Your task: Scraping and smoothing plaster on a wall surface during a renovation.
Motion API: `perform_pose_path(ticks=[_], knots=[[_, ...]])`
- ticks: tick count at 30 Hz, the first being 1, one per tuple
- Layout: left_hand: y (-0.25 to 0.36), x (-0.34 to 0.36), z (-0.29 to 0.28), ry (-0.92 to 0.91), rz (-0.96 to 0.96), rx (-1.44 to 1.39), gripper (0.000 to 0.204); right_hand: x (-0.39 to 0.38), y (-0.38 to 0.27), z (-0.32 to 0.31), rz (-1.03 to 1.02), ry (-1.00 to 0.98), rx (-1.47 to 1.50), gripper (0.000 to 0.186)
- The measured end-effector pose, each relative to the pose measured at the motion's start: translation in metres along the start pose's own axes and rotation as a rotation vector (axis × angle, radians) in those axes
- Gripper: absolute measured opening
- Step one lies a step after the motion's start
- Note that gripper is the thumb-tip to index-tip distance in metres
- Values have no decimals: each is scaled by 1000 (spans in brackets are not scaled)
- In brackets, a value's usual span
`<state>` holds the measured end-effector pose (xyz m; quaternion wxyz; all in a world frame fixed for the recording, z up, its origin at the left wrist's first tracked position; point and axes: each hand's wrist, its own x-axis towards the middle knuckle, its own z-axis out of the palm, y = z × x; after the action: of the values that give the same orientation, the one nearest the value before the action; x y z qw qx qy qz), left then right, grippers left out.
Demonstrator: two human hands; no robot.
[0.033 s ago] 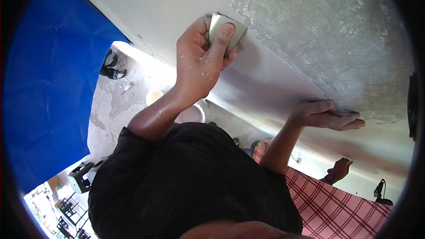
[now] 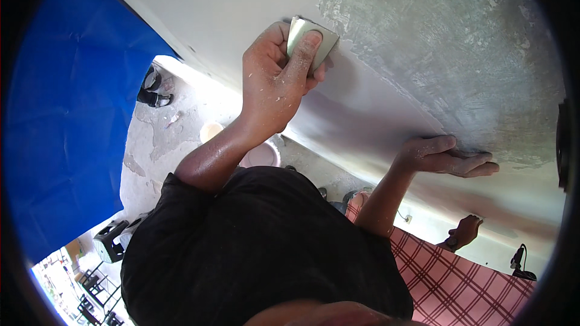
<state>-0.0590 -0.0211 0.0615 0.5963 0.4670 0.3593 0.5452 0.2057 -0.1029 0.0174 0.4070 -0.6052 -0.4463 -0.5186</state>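
Note:
My left hand [image 2: 275, 78] grips a pale green folded sheet of sandpaper [image 2: 314, 44], with the thumb flat across its face. The sandpaper is against the wall [image 2: 241, 18], at the border between a smooth whitish area and a rough grey patch [image 2: 435, 42]. White dust speckles the back of this hand and the thumb. Farther right, my right hand [image 2: 444, 156] has its fingers stretched out and rests against the wall by the lower edge of the grey patch. Nothing shows in it.
A blue sheet [image 2: 72, 108] hangs at left. Tubs [image 2: 261, 154] stand on the stained floor [image 2: 160, 139]. Another person in a pink checked garment [image 2: 459, 284] is at right, one hand [image 2: 466, 231] at the wall. Another person's feet [image 2: 156, 98] show beside the sheet.

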Motion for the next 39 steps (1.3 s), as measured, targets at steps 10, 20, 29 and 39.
perform_pose_path(ticks=[10,20,29,39], knots=[[1,5,-6,-46,-15,49,24,-4,-12,6,42,42,-13,64],[2,12,-41,-79,38,43,24,-17,-42,7,38,53,-25,64],[9,10,-26,-62,90,27,24,-16,-43,8,35,63,-19,64],[11,15,-22,-81,182,91,28,-18,-42,7,26,73,-51,64]])
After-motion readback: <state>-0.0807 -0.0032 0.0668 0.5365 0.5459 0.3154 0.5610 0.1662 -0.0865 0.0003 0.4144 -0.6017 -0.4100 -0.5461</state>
